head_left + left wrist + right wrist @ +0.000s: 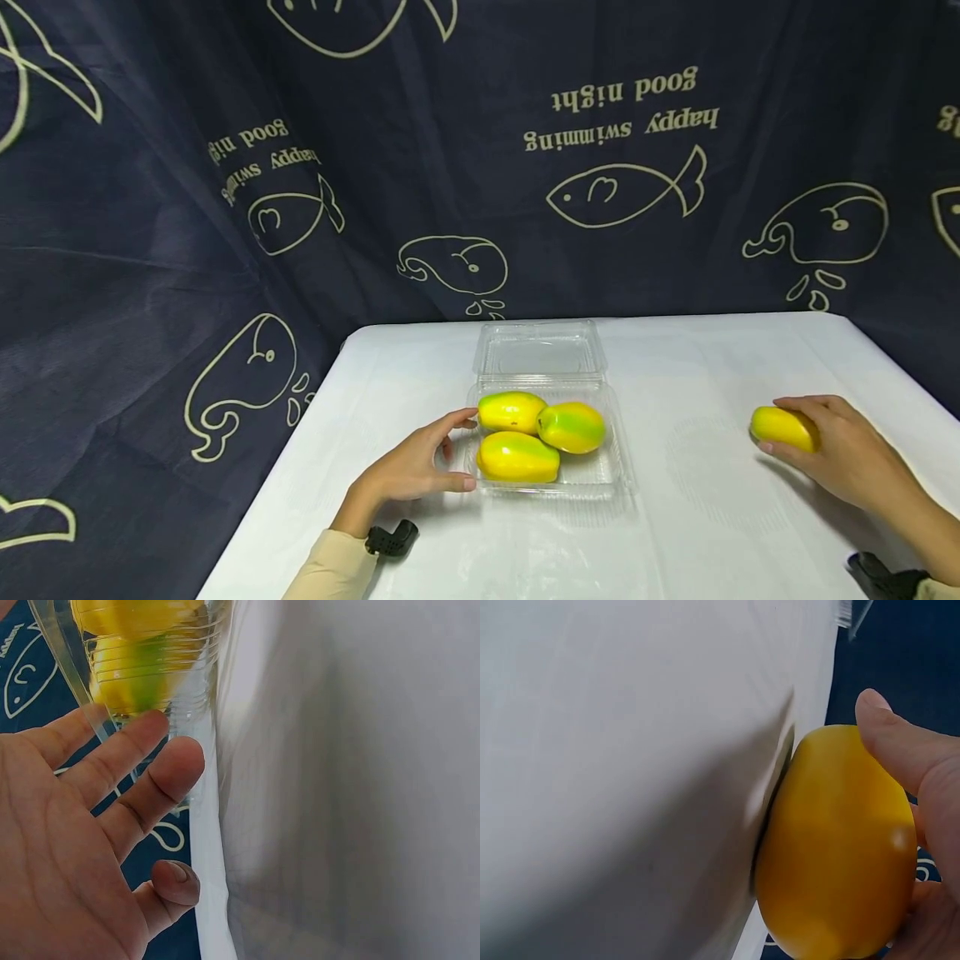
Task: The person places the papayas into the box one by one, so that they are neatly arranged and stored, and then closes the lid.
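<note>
On the right side of the table, my right hand (851, 450) grips an oval yellow-green fruit (783, 427), like a papaya or mango. The right wrist view shows this fruit (836, 847) close to the white surface, with the thumb along its upper side. A clear plastic clamshell box (592, 473) lies with its lid thrown back. Three similar fruits sit inside: one at the back left (512, 412), one at the right (572, 427), one at the front left (517, 457). Spread fingers and thumb of my left hand (412, 462) reach the box's left side, holding nothing.
The box's clear lid (540, 348) lies flat toward the table's far edge. A white cloth covers the table (697, 533). Behind and to the left hangs a dark blue curtain (450, 167) with fish and whale drawings. Each wrist wears a black device (392, 540).
</note>
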### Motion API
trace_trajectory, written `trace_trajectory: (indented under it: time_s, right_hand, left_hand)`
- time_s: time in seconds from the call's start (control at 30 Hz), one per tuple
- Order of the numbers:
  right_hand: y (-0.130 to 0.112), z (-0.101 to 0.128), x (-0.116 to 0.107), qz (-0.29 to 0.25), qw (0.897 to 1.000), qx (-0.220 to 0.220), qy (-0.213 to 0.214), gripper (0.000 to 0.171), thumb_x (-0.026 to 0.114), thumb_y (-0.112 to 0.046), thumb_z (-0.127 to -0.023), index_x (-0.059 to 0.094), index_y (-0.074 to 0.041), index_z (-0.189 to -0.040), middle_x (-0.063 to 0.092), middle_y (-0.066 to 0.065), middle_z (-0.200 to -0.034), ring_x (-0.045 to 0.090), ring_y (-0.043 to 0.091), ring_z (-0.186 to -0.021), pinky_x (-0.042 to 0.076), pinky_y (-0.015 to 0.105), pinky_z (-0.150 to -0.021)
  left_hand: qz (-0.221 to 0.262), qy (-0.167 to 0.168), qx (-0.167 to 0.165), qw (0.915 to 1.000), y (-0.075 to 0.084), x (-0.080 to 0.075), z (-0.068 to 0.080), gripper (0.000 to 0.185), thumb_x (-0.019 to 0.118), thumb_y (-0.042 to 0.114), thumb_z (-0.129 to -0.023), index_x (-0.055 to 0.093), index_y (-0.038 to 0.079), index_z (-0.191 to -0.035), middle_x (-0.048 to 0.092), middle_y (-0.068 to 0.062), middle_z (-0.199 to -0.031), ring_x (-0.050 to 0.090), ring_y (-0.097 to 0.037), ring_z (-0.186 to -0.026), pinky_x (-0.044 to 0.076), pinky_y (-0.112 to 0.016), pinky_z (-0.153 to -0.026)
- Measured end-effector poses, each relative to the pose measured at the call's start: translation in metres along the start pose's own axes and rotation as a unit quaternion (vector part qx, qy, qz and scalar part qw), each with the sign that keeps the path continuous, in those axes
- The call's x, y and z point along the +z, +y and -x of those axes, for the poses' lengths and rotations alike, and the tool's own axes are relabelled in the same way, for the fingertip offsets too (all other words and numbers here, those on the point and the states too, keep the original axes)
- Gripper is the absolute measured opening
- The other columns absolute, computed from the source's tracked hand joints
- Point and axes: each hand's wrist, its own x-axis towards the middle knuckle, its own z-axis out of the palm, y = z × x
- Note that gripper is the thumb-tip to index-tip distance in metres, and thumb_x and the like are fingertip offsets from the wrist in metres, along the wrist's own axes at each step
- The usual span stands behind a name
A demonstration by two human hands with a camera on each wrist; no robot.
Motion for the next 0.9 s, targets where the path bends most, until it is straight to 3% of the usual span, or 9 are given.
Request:
trace_trajectory:
  time_s: [0.3, 0.9]
  right_hand:
    - [-0.0003, 0.0002, -0.0005, -0.003, 1.000, 0.004, -0.009, 0.073, 0.086, -0.031, -0.076, 0.054, 0.001, -0.133, 0.047, 0.035, -0.122, 0.049, 0.053, -0.105, 0.040, 0.067, -0.083]
    - [0.0064, 0.0032, -0.0020, -0.011, 1.000, 0.000, -0.014, 0.073, 0.087, -0.027, -0.074, 0.055, 0.001, -0.133, 0.048, 0.034, -0.123, 0.049, 0.052, -0.104, 0.038, 0.064, -0.083]
  left_hand:
    - [0.004, 0.000, -0.002, 1.0000, 0.0001, -0.0006, 0.0009, 0.095, 0.082, 0.047, -0.080, 0.026, 0.039, -0.157, 0.050, 0.012, -0.148, 0.056, -0.016, -0.097, 0.046, -0.031, -0.084]
    - [0.002, -0.002, -0.001, 1.0000, -0.0002, 0.0000, 0.0002, 0.096, 0.082, 0.048, -0.081, 0.025, 0.040, -0.157, 0.049, 0.012, -0.149, 0.056, -0.016, -0.098, 0.046, -0.031, -0.083]
